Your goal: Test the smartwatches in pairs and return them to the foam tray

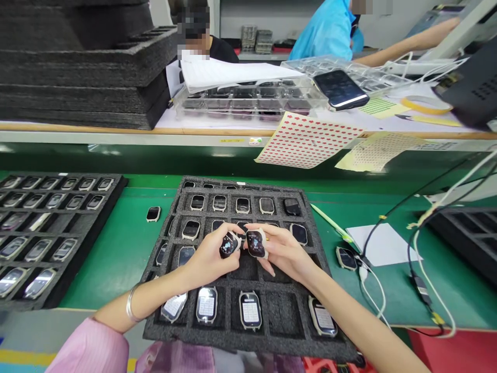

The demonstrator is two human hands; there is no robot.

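My left hand (212, 256) is closed round a small smartwatch body (229, 244) with a lit screen. Beside it, my right hand (281, 251) pinches a second watch body (256, 243), its screen also lit and facing me. The two watches sit close together over the middle of a black foam tray (279, 342). That tray holds several more watch bodies in its pockets, and the front row shows white screens.
A second foam tray (77, 228) of watches lies at the left, with a loose watch (153, 213) on the green mat between the trays. Another watch (345, 258) on a cable, white paper (378, 243) and wires lie at the right. Stacked foam, clear trays, a phone (340, 89) and sticker sheets fill the shelf behind, where two people work.
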